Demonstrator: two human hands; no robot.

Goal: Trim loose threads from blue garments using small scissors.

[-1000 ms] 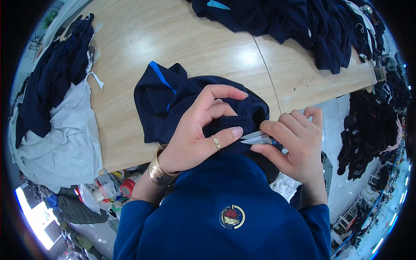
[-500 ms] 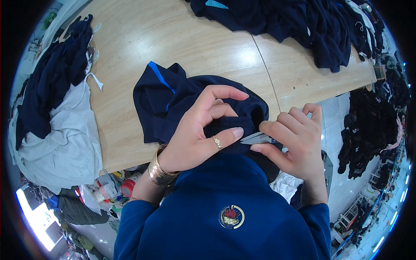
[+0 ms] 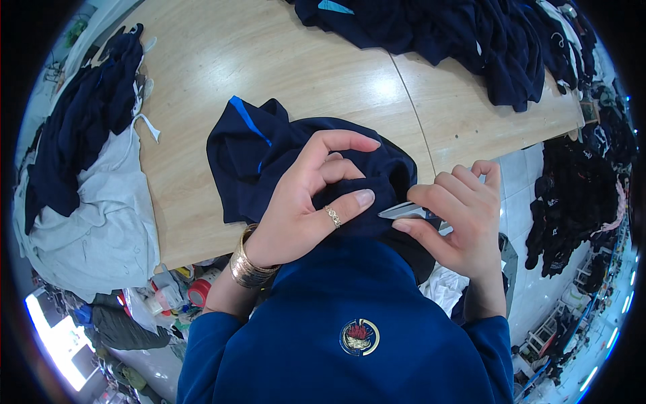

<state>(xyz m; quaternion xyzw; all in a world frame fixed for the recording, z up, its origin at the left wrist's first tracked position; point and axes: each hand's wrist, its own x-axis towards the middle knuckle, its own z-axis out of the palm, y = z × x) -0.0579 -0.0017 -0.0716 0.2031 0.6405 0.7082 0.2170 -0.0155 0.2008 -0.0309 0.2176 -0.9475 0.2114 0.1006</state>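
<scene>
While a dark navy cloth (image 3: 81, 128) lay over pale grey cloth (image 3: 101, 209) at the far L edge of the wooden table (image 3: 195, 81), the navy garment (image 3: 235, 168) w/ a bright blue strip (image 3: 250, 121) sat bunched at the table's near edge, center, right in front of the person's body.

L hand (image 3: 306, 202) came in over it from lower L, gold bangles (image 3: 247, 264) at wrist, gold ring (image 3: 333, 216) on thumb. Thumb lay along a fold, other fingers curled in, pinching the cloth b/w them; index was lifted & arched clear.

Below, on the blue top (image 3: 296, 337), a round emblem (image 3: 359, 337): gold ring-shaped border, red & gold motif; any lettering too small to make out.

Small metal snips (image 3: 400, 211) pointed L, tips just beside the L thumb, blades close tog.; contact w/ cloth couldn't be told. R hand (image 3: 461, 215) pinched them b/w thumb & index, wrist bent in, remaining fingers folded loosely. Upper R, a navy pile (image 3: 471, 60) covered the far table. Far R, black garments (image 3: 572, 209) bore small pale marks, illegible.
</scene>
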